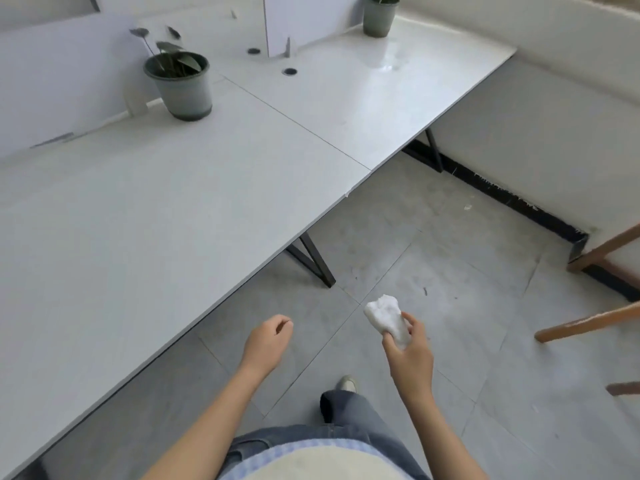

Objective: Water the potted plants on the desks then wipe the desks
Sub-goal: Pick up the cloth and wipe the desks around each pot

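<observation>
My right hand (pixel 410 355) grips a crumpled white cloth (pixel 386 317) over the floor, a short way off the desk edge. My left hand (pixel 268 341) hangs beside the near white desk (pixel 138 220) with its fingers loosely curled and nothing in it. On that desk, at the back, stands a grey pot with a round-leaved green plant (pixel 180 84). The far desk (pixel 363 98) carries a second grey potted plant (pixel 379 15) at its back and a wet patch (pixel 388 62) in front of that pot.
White partition panels (pixel 52 81) stand behind the desks. Black desk legs (pixel 315 261) reach the grey tiled floor. A wooden chair frame (pixel 588 289) is at the right. A white wall with a black skirting runs along the right side.
</observation>
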